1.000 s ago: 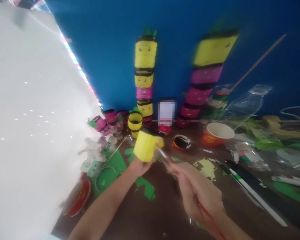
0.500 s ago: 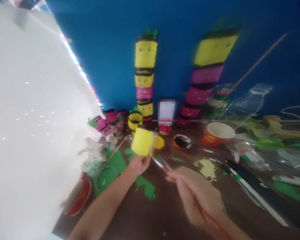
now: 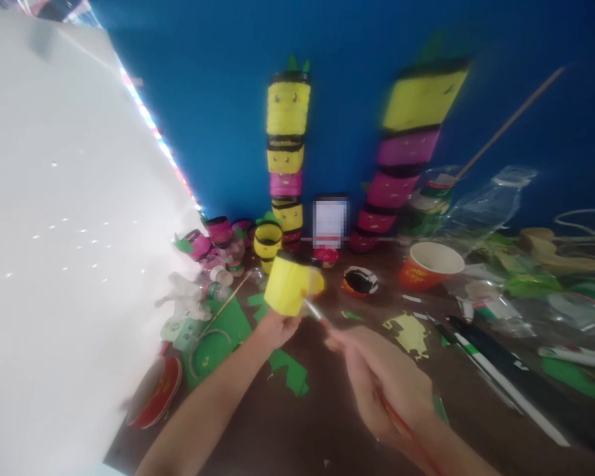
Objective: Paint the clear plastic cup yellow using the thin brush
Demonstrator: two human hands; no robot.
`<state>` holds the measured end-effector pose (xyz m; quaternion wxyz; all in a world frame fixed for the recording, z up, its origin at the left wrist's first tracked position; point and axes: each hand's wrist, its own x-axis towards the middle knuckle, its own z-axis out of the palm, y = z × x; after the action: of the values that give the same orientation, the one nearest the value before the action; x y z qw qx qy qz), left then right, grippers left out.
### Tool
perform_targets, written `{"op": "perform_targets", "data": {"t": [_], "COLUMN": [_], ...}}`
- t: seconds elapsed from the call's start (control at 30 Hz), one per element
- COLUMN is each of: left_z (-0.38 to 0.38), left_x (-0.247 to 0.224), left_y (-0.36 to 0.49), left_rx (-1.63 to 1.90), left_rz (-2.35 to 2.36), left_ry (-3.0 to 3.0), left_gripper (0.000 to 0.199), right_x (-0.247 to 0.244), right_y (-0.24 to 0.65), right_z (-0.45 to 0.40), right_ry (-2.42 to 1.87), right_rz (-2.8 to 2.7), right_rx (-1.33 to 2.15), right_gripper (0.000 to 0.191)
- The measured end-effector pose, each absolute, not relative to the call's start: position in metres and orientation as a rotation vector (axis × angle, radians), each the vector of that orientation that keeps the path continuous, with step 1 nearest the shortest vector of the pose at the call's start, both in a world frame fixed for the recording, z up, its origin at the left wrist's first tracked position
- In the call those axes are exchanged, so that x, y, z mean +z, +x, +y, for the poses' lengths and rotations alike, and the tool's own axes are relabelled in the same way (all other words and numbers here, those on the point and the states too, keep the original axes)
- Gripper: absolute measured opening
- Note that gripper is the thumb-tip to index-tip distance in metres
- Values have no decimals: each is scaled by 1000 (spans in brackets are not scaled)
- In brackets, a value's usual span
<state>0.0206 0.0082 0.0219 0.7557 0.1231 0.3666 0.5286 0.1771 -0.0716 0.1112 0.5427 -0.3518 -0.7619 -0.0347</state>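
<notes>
Nearest, on the brown counter's (image 3: 287, 443) near side, the right hand (image 3: 389, 380) points forward, its grip pinching a slim paintbrush (image 3: 322, 317) with a red handle and a metal ferrule. A little farther in, the left hand (image 3: 276, 329) holds a yellow cup (image 3: 283, 285) from below, its grip closed about the lower part; the fingers are mostly hidden. The cup is tilted above the counter, its dark rim facing away, and the brush tip is at its lower right edge; whether they touch is hard to tell.

Around the hands lie green paper scraps (image 3: 296, 378), a tipped red tub (image 3: 162, 393) at the left, a pale yellow cut sheet (image 3: 409, 335) and a white pen (image 3: 518, 396) at the right. Beyond the yellow cup is a yellow paint pot (image 3: 318, 281), partly hidden, with a black paint pot (image 3: 361, 281) to its right, then an orange-red paper cup (image 3: 429, 274) standing upright. A small yellow container (image 3: 268, 242) with black bands stands behind the held cup. Farthest, two stacks of yellow and pink containers (image 3: 287, 109) rise against the blue wall (image 3: 203, 99).
</notes>
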Motion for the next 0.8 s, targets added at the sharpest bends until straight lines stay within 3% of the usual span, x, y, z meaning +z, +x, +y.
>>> {"op": "perform_targets", "data": {"t": [0.8], "left_z": [8], "left_x": [22], "left_y": [22], "left_rx": [1188], "left_rz": [778], "left_ry": [312], "left_gripper": [55], "right_x": [112], "right_y": [180], "right_z": [-73], "right_ry": [-823], "right_rz": [-1880], "right_rx": [-78], "right_gripper": [21]}}
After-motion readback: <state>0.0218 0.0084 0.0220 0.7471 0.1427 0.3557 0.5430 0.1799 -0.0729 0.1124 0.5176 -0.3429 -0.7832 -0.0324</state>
